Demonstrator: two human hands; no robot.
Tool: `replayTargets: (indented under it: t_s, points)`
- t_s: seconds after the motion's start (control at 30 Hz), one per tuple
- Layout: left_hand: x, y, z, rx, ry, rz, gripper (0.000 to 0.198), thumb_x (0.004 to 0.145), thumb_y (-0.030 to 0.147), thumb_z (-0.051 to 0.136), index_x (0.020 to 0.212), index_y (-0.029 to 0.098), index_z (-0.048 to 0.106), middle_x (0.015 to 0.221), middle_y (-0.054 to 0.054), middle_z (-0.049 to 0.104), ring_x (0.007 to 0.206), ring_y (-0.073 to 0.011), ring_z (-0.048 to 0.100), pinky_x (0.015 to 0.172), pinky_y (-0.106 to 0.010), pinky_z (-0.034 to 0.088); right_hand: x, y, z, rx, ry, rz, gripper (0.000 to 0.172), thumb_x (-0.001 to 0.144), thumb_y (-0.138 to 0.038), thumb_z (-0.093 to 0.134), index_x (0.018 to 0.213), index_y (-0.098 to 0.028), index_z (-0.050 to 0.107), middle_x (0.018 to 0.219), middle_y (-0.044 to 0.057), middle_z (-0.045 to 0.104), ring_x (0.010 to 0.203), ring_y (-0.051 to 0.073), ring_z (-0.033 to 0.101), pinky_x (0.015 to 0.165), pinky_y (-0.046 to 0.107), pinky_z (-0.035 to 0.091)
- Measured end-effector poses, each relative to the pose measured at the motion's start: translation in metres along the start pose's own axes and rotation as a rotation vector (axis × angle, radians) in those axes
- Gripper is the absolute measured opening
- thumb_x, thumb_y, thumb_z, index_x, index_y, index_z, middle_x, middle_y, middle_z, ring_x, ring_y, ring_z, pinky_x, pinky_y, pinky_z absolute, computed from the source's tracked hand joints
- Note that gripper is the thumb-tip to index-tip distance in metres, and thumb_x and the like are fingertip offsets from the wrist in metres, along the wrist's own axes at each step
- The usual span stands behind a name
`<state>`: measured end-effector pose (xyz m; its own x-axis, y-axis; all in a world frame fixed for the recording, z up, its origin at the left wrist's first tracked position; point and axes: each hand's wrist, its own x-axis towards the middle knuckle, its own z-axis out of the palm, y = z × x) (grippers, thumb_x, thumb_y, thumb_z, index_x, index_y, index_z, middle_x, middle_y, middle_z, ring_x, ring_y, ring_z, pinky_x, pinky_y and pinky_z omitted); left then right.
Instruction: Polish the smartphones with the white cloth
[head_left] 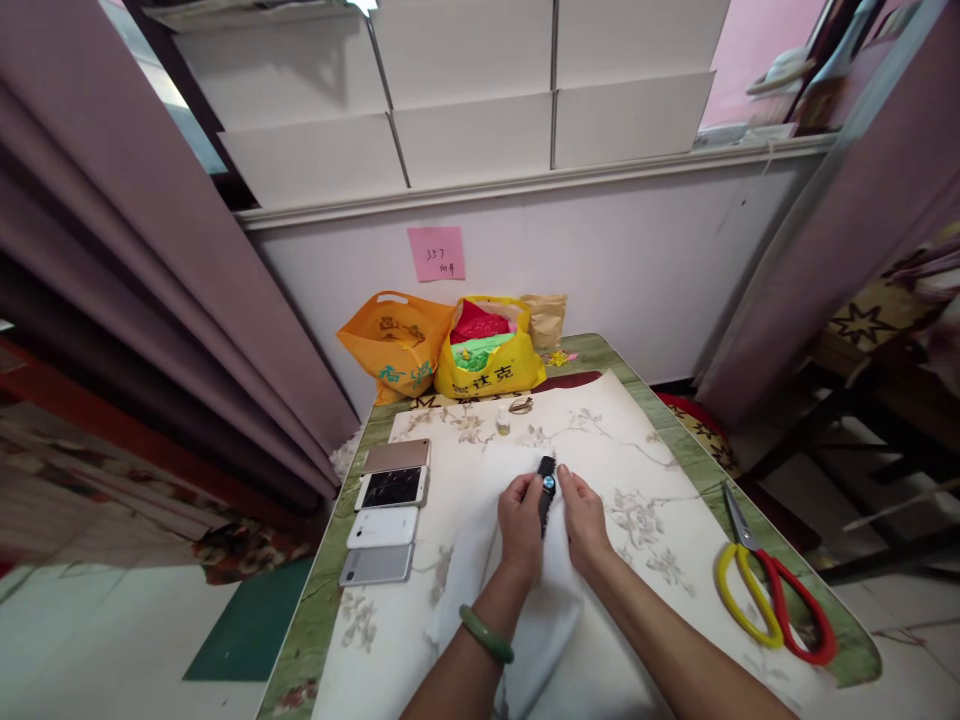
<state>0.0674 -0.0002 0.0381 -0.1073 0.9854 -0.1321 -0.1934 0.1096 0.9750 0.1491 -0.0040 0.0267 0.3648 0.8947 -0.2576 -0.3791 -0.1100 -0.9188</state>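
Observation:
A smartwatch [549,482] with a dark strap and a lit round dial stands roughly upright over a white cloth [551,600] on the table. My left hand [519,520], below a green bangle [486,634], is closed on the watch's left side, thumb near the dial. Just right of the watch, my right hand [582,510] pinches the white cloth, its thumb pointing up. The cloth spreads beneath both hands and partly under my left forearm.
Several phones [382,527] lie in a column at left. Scissors [757,580] with yellow and red handles rest at right. A small bottle [503,420] stands farther back, before an orange bag [397,340] and a stuffed yellow bag [487,375].

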Motion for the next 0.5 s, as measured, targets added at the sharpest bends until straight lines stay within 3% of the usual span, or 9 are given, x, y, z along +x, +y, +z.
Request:
replayTargets:
  t_s: [0.1,0.27,0.4,0.5]
  points:
    - [0.003,0.003,0.008,0.092,0.142,0.067,0.025,0.081,0.042,0.057,0.074,0.018,0.058,0.067,0.001,0.055,0.065,-0.0142,0.046,0.063,-0.025,0.037,-0.009,0.010,0.002,-0.036,-0.002,0.007,0.044,0.078,-0.060,0.059,0.081,-0.017,0.062,0.065,-0.001,0.058,0.062,0.015,0.051,0.057,0.024,0.044]
    - [0.017,0.005,0.008,0.113,0.287,0.107,0.025,0.085,0.044,0.051,0.074,0.022,0.052,0.067,0.003,0.048,0.065,-0.0140,0.040,0.063,-0.025,0.034,-0.025,0.023,-0.005,-0.239,-0.157,-0.072,0.043,0.076,-0.059,0.060,0.066,-0.017,0.057,0.060,-0.003,0.054,0.062,0.014,0.048,0.057,0.024,0.042]
    - [0.020,-0.003,0.000,0.083,0.252,0.092,0.029,0.085,0.049,0.050,0.076,0.022,0.052,0.069,0.003,0.047,0.067,-0.0143,0.041,0.064,-0.025,0.035,-0.022,0.019,-0.011,-0.275,-0.195,-0.073,0.042,0.073,-0.058,0.064,0.065,-0.017,0.058,0.060,-0.003,0.056,0.061,0.014,0.050,0.056,0.024,0.042]
    - [0.011,-0.004,-0.007,0.079,0.164,0.091,0.031,0.084,0.051,0.052,0.074,0.021,0.050,0.067,0.003,0.045,0.065,-0.0137,0.040,0.061,-0.024,0.035,-0.010,0.009,-0.012,-0.110,-0.079,0.010,0.045,0.076,-0.061,0.061,0.080,-0.017,0.065,0.069,0.000,0.065,0.068,0.019,0.059,0.061,0.027,0.048]
